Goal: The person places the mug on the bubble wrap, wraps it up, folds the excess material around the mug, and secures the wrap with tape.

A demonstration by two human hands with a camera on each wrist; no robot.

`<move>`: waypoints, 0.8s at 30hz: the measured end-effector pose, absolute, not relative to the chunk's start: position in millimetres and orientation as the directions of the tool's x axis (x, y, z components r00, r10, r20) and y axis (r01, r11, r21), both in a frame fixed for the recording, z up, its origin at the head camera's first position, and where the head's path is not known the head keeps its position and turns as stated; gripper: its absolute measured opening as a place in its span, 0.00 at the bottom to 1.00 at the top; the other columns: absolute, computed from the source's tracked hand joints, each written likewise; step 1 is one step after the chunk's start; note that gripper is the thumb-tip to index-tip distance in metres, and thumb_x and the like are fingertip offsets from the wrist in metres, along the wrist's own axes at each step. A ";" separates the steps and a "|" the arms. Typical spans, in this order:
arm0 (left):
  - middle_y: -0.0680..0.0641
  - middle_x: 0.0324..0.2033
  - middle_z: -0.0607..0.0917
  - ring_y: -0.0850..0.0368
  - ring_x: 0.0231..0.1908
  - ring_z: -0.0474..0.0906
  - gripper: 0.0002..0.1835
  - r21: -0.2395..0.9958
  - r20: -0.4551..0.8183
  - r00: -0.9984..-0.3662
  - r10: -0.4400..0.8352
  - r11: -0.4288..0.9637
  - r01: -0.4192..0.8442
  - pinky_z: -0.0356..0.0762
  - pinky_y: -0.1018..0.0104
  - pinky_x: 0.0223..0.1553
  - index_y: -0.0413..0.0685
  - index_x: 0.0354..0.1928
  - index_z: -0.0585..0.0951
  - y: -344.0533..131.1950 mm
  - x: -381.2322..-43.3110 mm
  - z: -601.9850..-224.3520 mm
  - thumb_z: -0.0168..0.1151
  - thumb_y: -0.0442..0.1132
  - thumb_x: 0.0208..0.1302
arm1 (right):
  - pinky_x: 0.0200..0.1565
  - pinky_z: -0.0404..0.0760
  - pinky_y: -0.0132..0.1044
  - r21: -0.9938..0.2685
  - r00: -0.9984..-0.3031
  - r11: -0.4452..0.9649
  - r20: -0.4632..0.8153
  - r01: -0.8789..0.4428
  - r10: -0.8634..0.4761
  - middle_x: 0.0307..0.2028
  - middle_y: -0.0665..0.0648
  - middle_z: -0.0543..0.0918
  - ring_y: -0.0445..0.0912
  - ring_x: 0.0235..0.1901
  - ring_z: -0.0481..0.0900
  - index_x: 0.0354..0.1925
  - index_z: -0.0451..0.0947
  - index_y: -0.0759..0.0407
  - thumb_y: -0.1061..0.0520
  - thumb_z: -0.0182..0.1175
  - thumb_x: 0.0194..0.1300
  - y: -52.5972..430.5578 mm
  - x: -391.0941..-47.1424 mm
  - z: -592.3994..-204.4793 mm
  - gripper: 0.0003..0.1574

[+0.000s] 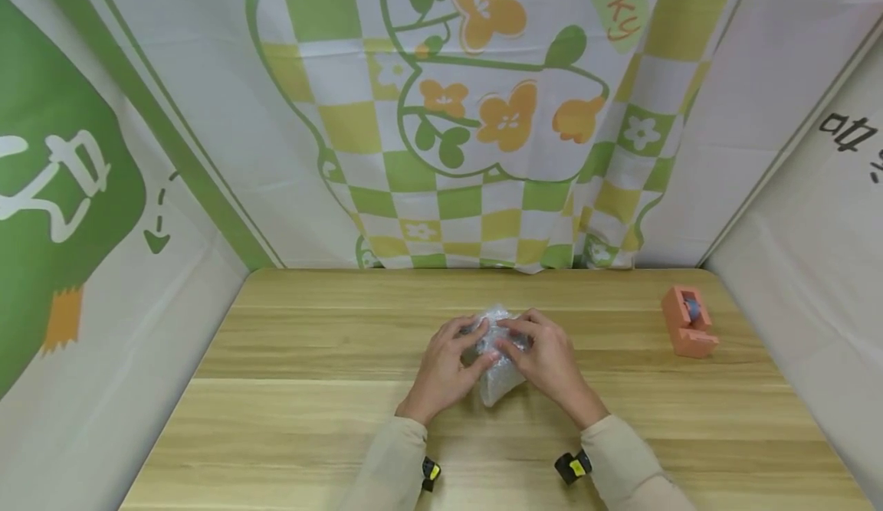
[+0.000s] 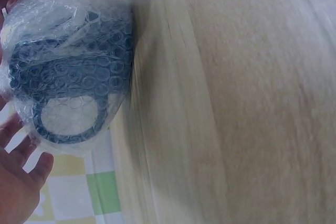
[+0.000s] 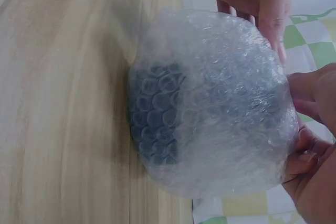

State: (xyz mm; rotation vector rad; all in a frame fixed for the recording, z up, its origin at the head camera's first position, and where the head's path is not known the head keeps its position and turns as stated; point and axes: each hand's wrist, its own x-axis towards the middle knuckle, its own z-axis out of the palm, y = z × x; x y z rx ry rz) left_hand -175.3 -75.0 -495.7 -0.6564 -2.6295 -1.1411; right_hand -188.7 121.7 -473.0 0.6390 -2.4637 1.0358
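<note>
A dark blue mug (image 2: 73, 72) wrapped in clear bubble wrap (image 3: 231, 108) stands on the table between both hands. Its loop handle shows through the plastic in the left wrist view. My left hand (image 1: 444, 365) holds the top of the wrap from the left, fingers and thumb bent around it. From the other side my right hand (image 1: 552, 358) pinches the wrap near the top, its thumb and fingertips close to the left ones. The right wrist view shows these right fingers (image 3: 302, 163) against the plastic. The mug's rim is hidden under the layers.
A pink tape dispenser (image 1: 690, 323) with a roll of tape stands at the right rear of the wooden table (image 1: 297, 419). Behind the table hangs a checked, flowered curtain (image 1: 455, 204). Printed cloth walls (image 1: 186, 296) flank both sides.
</note>
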 end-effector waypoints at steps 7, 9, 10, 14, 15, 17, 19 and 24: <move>0.43 0.64 0.76 0.45 0.67 0.69 0.28 0.617 0.344 -0.881 0.325 0.629 0.473 0.66 0.42 0.66 0.48 0.66 0.78 -75.5 -174.7 -492.4 0.61 0.56 0.71 | 0.28 0.74 0.33 -0.690 -0.883 0.554 0.411 -0.465 -0.228 0.28 0.49 0.82 0.41 0.25 0.72 0.35 0.90 0.57 0.62 0.77 0.54 120.8 -193.3 -465.8 0.08; 0.43 0.64 0.77 0.45 0.66 0.69 0.28 0.613 0.342 -0.881 0.326 0.633 0.472 0.66 0.42 0.66 0.47 0.65 0.79 -75.5 -174.5 -491.7 0.61 0.56 0.71 | 0.28 0.74 0.34 -0.704 -0.901 0.564 0.374 -0.431 -0.222 0.27 0.49 0.82 0.41 0.25 0.73 0.34 0.90 0.57 0.62 0.77 0.54 120.1 -194.9 -463.3 0.07; 0.43 0.64 0.77 0.45 0.66 0.70 0.27 0.613 0.340 -0.882 0.326 0.634 0.471 0.66 0.42 0.66 0.47 0.65 0.79 -75.3 -174.5 -491.9 0.61 0.56 0.71 | 0.29 0.74 0.35 -0.712 -0.911 0.570 0.351 -0.410 -0.216 0.27 0.49 0.83 0.41 0.26 0.73 0.34 0.90 0.56 0.62 0.77 0.54 119.8 -195.7 -462.5 0.07; 0.43 0.64 0.77 0.45 0.66 0.70 0.26 0.621 0.352 -0.880 0.320 0.623 0.475 0.67 0.44 0.66 0.46 0.63 0.81 -74.4 -173.9 -491.9 0.62 0.55 0.71 | 0.30 0.76 0.36 -0.758 -0.951 0.576 0.256 -0.307 -0.172 0.27 0.50 0.83 0.43 0.27 0.76 0.31 0.90 0.56 0.62 0.77 0.54 117.8 -199.0 -460.3 0.05; 0.43 0.64 0.77 0.45 0.66 0.70 0.25 0.620 0.360 -0.877 0.317 0.621 0.479 0.67 0.45 0.67 0.46 0.62 0.81 -74.2 -173.9 -492.1 0.63 0.54 0.71 | 0.30 0.76 0.36 -0.771 -0.960 0.572 0.232 -0.281 -0.159 0.27 0.51 0.83 0.43 0.27 0.76 0.31 0.90 0.57 0.62 0.77 0.54 117.2 -199.9 -460.2 0.05; 0.43 0.64 0.78 0.46 0.66 0.70 0.25 0.622 0.370 -0.875 0.312 0.617 0.483 0.67 0.46 0.67 0.46 0.61 0.82 -73.9 -174.2 -492.7 0.63 0.53 0.70 | 0.28 0.77 0.36 -0.790 -0.972 0.566 0.194 -0.236 -0.134 0.28 0.51 0.84 0.44 0.26 0.77 0.31 0.90 0.57 0.60 0.77 0.54 116.0 -201.5 -460.1 0.04; 0.43 0.64 0.78 0.46 0.66 0.70 0.24 0.621 0.381 -0.872 0.307 0.614 0.488 0.67 0.48 0.67 0.45 0.60 0.82 -73.6 -174.5 -493.4 0.64 0.53 0.70 | 0.28 0.76 0.37 -0.802 -0.978 0.561 0.174 -0.206 -0.111 0.29 0.52 0.85 0.45 0.27 0.77 0.31 0.90 0.57 0.60 0.77 0.54 114.9 -202.7 -460.1 0.04; 0.43 0.62 0.79 0.46 0.65 0.72 0.23 0.622 0.412 -0.864 0.290 0.604 0.499 0.69 0.49 0.66 0.46 0.59 0.84 -73.0 -175.1 -496.1 0.66 0.51 0.69 | 0.31 0.76 0.38 -0.797 -0.980 0.572 0.182 -0.194 -0.079 0.31 0.54 0.87 0.45 0.29 0.79 0.30 0.90 0.57 0.59 0.76 0.55 112.7 -203.0 -461.4 0.03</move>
